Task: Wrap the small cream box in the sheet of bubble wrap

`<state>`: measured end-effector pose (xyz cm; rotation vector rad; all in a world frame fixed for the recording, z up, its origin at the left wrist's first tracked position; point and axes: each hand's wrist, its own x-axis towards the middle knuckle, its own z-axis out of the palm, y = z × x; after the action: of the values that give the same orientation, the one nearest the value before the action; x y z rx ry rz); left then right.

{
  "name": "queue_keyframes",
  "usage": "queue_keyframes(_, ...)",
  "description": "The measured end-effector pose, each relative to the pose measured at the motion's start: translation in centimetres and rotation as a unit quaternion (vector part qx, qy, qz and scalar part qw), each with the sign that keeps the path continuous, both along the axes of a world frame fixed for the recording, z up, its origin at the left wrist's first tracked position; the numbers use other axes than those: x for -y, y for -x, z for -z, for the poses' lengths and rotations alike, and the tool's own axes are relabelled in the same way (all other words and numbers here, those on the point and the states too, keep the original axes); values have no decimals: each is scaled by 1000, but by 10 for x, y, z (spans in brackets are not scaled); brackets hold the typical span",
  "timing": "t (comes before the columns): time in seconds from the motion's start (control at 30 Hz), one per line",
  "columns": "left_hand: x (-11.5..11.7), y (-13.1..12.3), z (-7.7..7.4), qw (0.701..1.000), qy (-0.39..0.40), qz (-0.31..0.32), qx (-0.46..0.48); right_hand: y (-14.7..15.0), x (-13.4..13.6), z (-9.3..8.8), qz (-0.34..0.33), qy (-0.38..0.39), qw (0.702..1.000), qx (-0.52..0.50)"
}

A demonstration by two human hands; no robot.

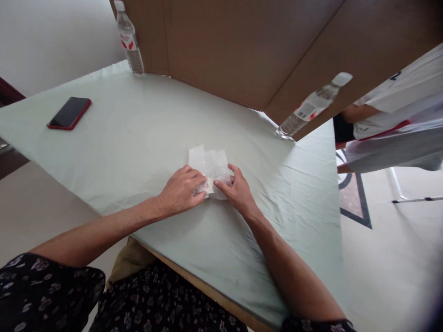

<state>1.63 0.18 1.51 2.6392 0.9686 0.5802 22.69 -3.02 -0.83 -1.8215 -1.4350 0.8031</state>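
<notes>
A thin, whitish, see-through sheet (217, 159), like tissue or plastic film, lies on the table in front of me; I cannot tell its material. My left hand (182, 190) curls over its near left part, where crumpled clear film shows under the fingers. Between both hands sits a small cream-coloured piece (210, 186), partly covered, its kind unclear. My right hand (238, 188) pinches the sheet's right side, thumb on top near the cream piece and fingers at the edge. The sheet's far end lies flat beyond my fingers.
A pale green cloth covers the table (138, 133). A phone (70, 113) with a red case lies far left. Upright brown cardboard (221, 50) stands at the back, with a water bottle (129, 41) at its left and another bottle (311, 108) at right. A person (391, 110) is beyond it.
</notes>
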Motion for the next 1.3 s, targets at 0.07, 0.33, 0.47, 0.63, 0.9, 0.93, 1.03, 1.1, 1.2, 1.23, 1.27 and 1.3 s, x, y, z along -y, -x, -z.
queue_keyframes(0.07, -2, 0, -1, 1000, 11, 9, -9, 1, -1, 1, -8, -8, 1000, -6)
queue_keyframes(0.33, -4, -3, -15, 997, 26, 23, -74, 10, 4, -6, -9, -48, 999, -23)
queue_keyframes(0.47, -5, -3, -14, 995, 34, 34, -85, 17, 6, -9, -15, -53, 996, -71)
queue_keyframes(0.63, -9, -3, -6, 995, 75, 50, -48, 29, 4, -15, -35, -66, 991, -112)
queue_keyframes(0.9, -5, -4, 2, 992, 121, 13, 43, 35, 6, -17, -55, -36, 994, -86)
queue_keyframes(0.93, -3, -4, 4, 990, 128, -2, 53, 35, 8, -19, -60, -33, 995, -77)
queue_keyframes(1.03, 1, -5, 11, 983, 145, -41, 101, 35, 13, -27, -82, -29, 995, -38)
queue_keyframes(1.1, 4, -4, 14, 976, 162, -47, 140, 36, 18, -33, -108, -32, 994, -9)
queue_keyframes(1.2, 9, -2, 14, 959, 200, -56, 190, 37, 24, -37, -156, -45, 986, 43)
queue_keyframes(1.23, 11, -2, 13, 954, 209, -66, 206, 37, 26, -37, -170, -50, 982, 62)
queue_keyframes(1.27, 12, -3, 13, 949, 212, -79, 221, 36, 27, -37, -182, -53, 979, 80)
queue_keyframes(1.3, 14, -5, 12, 945, 209, -90, 235, 36, 28, -37, -193, -54, 975, 95)
